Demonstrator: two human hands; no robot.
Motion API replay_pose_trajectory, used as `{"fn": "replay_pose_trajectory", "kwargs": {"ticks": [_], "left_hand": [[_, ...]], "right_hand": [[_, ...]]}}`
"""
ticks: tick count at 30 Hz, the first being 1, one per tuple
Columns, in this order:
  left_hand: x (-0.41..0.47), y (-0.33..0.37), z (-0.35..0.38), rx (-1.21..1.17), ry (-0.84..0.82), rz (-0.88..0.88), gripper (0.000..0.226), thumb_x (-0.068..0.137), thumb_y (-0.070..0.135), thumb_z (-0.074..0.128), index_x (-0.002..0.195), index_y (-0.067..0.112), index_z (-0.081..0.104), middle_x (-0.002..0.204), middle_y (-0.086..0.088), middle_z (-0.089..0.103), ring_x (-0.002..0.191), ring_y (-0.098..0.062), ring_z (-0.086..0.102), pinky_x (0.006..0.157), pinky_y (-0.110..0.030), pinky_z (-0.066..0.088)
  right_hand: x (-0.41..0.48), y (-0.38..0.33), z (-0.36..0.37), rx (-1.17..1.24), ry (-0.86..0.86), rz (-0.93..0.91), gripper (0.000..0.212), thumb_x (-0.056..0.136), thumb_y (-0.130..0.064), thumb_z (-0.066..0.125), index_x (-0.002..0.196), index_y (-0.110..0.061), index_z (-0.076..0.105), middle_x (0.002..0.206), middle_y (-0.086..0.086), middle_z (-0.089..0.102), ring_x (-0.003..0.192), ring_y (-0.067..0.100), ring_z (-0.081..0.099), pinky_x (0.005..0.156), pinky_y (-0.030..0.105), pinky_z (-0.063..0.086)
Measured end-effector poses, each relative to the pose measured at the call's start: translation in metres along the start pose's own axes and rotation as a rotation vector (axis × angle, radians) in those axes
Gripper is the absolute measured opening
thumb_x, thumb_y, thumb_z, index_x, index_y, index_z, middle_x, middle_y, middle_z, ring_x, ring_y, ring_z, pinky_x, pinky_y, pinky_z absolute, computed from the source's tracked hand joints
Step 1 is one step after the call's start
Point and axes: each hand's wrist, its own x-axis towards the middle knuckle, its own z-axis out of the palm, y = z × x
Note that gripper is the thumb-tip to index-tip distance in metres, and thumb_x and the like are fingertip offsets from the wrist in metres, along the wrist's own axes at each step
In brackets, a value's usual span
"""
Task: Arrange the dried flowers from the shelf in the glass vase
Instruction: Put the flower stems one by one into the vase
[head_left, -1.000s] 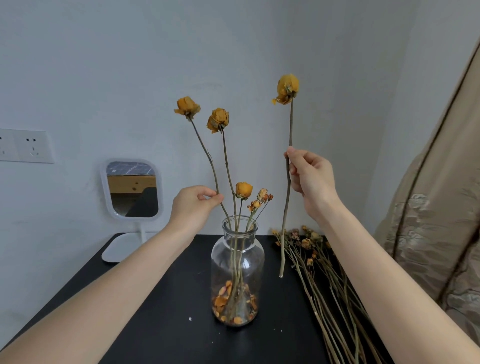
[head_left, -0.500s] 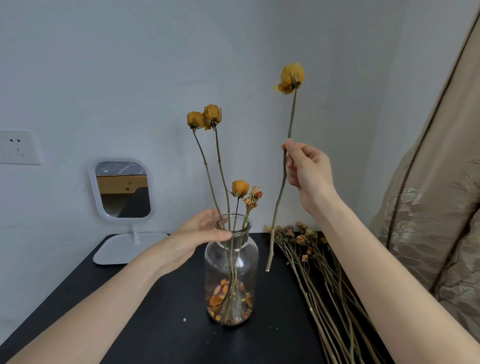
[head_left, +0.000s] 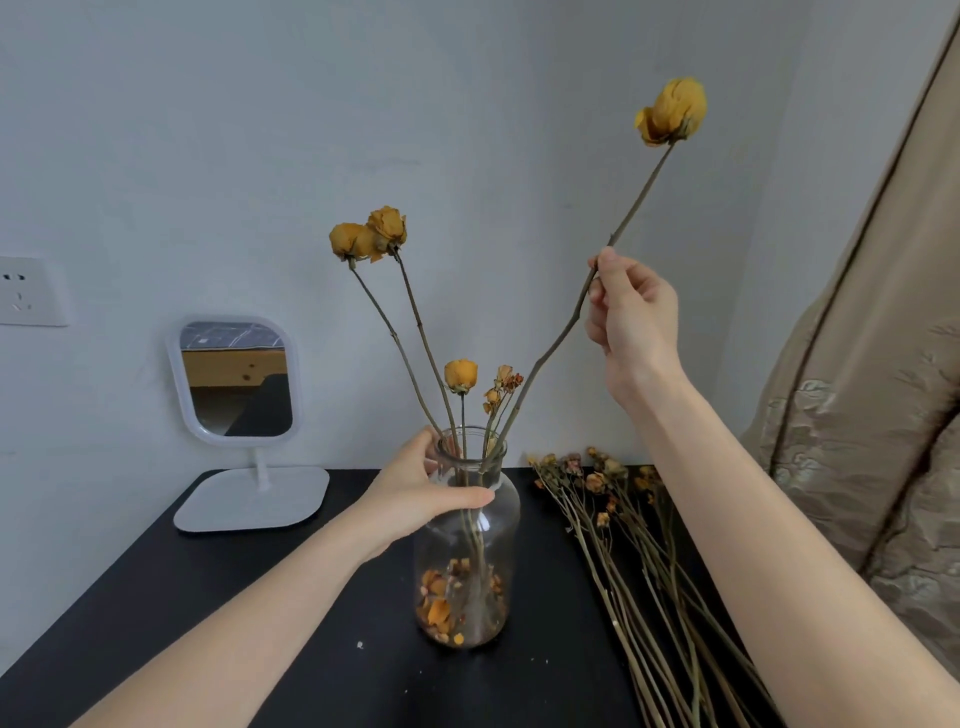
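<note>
The left hand (head_left: 421, 493) grips the neck of the glass vase (head_left: 467, 545) at the table's (head_left: 182, 597) middle. The right hand (head_left: 631, 317) pinches a dried yellow rose (head_left: 670, 111) by its stem, whose lower end sits in the vase mouth.

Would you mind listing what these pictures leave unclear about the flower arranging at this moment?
Head view, the only one:
- Tip of the long stem held by the right hand: lost among other stems at the glass vase neck.
- Left hand fingers: behind the neck.
- Loose dried flowers: stem ends cut off by the bottom edge.
- Wall socket: cut off by the left edge.
</note>
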Motion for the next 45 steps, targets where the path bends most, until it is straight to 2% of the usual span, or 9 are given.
{"fn": "replay_pose_trajectory", "kwargs": {"ticks": [8,12,14,21,27,30,34,40,45], "left_hand": [[-0.001,0.004,0.021,-0.036,0.086,-0.015,0.066,0.062,0.037,0.083,0.112,0.026,0.041,0.109,0.015,0.054,0.104,-0.006,0.052,0.084,-0.024,0.042],[0.003,0.005,0.025,-0.013,0.066,0.024,0.054,0.061,0.040,0.082,0.107,0.023,0.058,0.109,0.006,0.063,0.104,-0.010,0.057,0.095,-0.036,0.048],[0.005,0.004,0.026,0.009,0.064,0.030,0.049,0.060,0.046,0.081,0.101,0.026,0.064,0.108,0.001,0.064,0.105,-0.015,0.057,0.097,-0.041,0.047],[0.008,0.000,0.032,0.010,0.118,0.017,0.054,0.056,0.053,0.079,0.100,0.029,0.061,0.109,0.000,0.060,0.109,-0.017,0.053,0.097,-0.041,0.046],[0.007,-0.001,0.035,0.025,0.135,0.024,0.055,0.060,0.054,0.077,0.108,0.033,0.058,0.111,0.005,0.057,0.114,-0.015,0.044,0.099,-0.040,0.042],[0.007,-0.002,0.036,0.025,0.136,0.015,0.058,0.061,0.055,0.076,0.112,0.036,0.056,0.116,0.003,0.052,0.114,-0.011,0.039,0.094,-0.030,0.037],[0.007,-0.004,0.036,0.021,0.141,0.005,0.054,0.060,0.055,0.077,0.107,0.037,0.056,0.116,0.002,0.049,0.109,-0.009,0.041,0.089,-0.026,0.035],[0.006,-0.004,0.036,0.006,0.133,0.033,0.057,0.059,0.056,0.076,0.109,0.036,0.058,0.117,0.001,0.054,0.114,-0.014,0.045,0.101,-0.041,0.041],[0.007,-0.005,0.036,0.005,0.144,0.027,0.059,0.058,0.057,0.076,0.110,0.036,0.057,0.117,0.001,0.053,0.113,-0.013,0.045,0.101,-0.040,0.041]], "right_hand": [[0.004,-0.004,-0.002,-0.014,0.049,-0.040,0.026,0.099,-0.018,0.045,0.076,-0.012,0.055,0.053,-0.007,0.044,0.034,0.003,0.028,0.036,0.016,0.023],[-0.002,0.005,-0.003,-0.121,0.004,-0.054,0.025,0.099,-0.019,0.044,0.077,-0.013,0.055,0.058,-0.003,0.044,0.036,0.002,0.030,0.037,0.015,0.025],[-0.009,0.012,-0.005,-0.184,-0.029,-0.051,0.023,0.099,-0.019,0.045,0.079,-0.013,0.056,0.058,-0.003,0.046,0.038,0.002,0.032,0.039,0.013,0.028],[-0.040,0.046,-0.017,-0.386,-0.221,-0.011,0.018,0.095,-0.017,0.051,0.078,-0.016,0.058,0.059,-0.005,0.055,0.040,-0.001,0.042,0.042,0.010,0.033],[-0.054,0.068,-0.024,-0.800,-0.383,0.105,0.015,0.089,-0.023,0.058,0.083,-0.010,0.062,0.067,0.002,0.059,0.059,0.009,0.050,0.057,0.021,0.040],[-0.053,0.064,-0.022,-0.710,-0.372,0.151,0.010,0.088,-0.026,0.062,0.090,-0.017,0.064,0.061,-0.006,0.058,0.045,-0.001,0.047,0.049,0.017,0.039],[-0.047,0.056,-0.018,-0.537,-0.330,0.145,0.013,0.090,-0.022,0.061,0.081,-0.014,0.066,0.059,-0.004,0.058,0.038,0.008,0.037,0.038,0.018,0.032],[-0.045,0.064,-0.016,-0.589,-0.246,0.143,0.023,0.090,-0.025,0.061,0.083,-0.006,0.071,0.060,-0.006,0.055,0.039,-0.004,0.045,0.046,0.011,0.034],[-0.043,0.069,-0.016,-0.578,-0.210,0.155,0.026,0.087,-0.028,0.064,0.082,-0.004,0.071,0.059,-0.007,0.054,0.040,-0.005,0.045,0.053,0.017,0.033]]}}
